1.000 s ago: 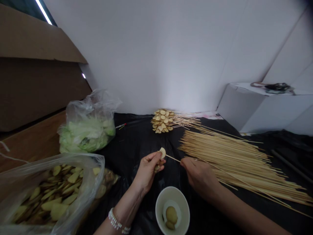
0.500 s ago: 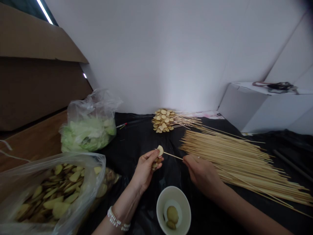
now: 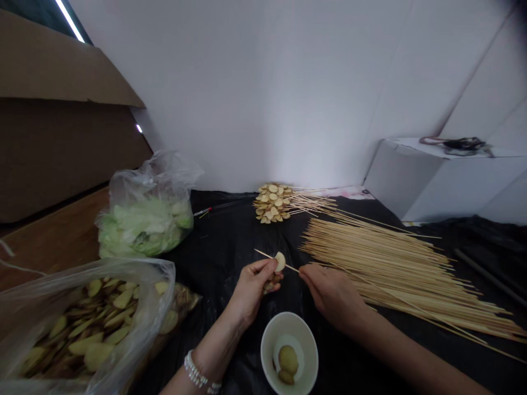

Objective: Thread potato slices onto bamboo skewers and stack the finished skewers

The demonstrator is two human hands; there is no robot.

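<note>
In the middle of the frame, the left hand (image 3: 252, 285) pinches a pale slice (image 3: 280, 262), with more slices (image 3: 273, 283) tucked below. The right hand (image 3: 329, 288), just to the right, grips a thin stick (image 3: 293, 269) poking through it. Threading seems the step now; the next push probably needs fingers clear of the tip. A white bowl (image 3: 267, 345) sits below.

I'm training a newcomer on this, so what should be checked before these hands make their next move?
1. Left hand pinching the pale slice: ok.
2. Right hand gripping the skewer: ok.
3. Skewer through the pale slice: ok, showing on both sides.
4. Count of other slices in the left hand: cannot tell, partly hidden.
5. White bowl upright: ok, pieces inside.
6. Loose skewers near the right hand: ok.
</note>
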